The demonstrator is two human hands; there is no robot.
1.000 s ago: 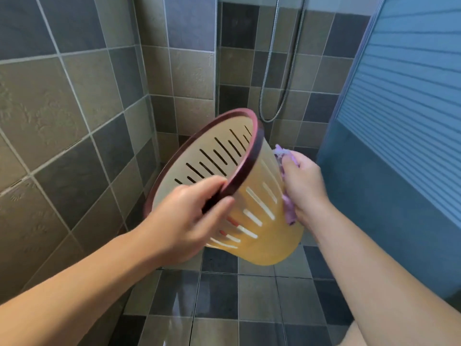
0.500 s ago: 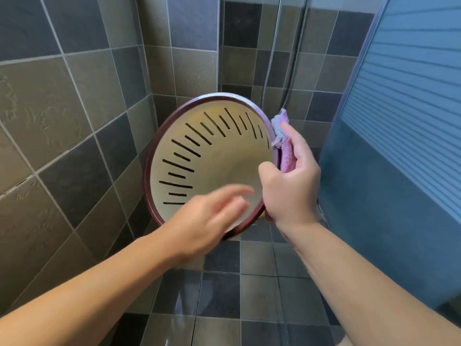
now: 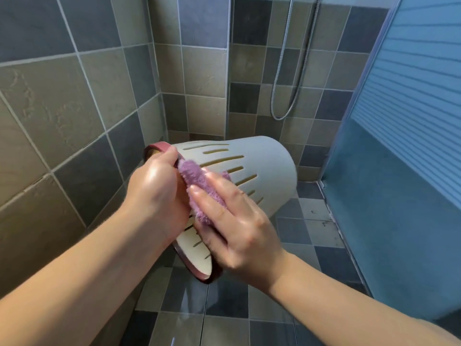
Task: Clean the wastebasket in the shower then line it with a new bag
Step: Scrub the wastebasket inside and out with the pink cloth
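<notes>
Right now you are holding a pale, slotted wastebasket (image 3: 262, 166) on its side in mid-air, above the tiled shower floor (image 3: 299, 231). Its dark red rim (image 3: 159, 147) faces you and to the left, and its closed base points away toward the back corner of the shower. Your left hand (image 3: 157, 191) grips the rim, fingers curled over the edge near the top. Your right hand (image 3: 237, 221) presses a purple cloth (image 3: 197, 188) against the basket's outer wall just beside the rim, with fingers laid fairly straight over the cloth. The 2 hands sit close together, touching at the cloth. Grey and tan wall tiles (image 3: 74, 121) fill the left side. A metal shower hose (image 3: 287, 96) hangs in a loop on the back wall. A blue frosted door (image 3: 411, 146) stands at the right.
</notes>
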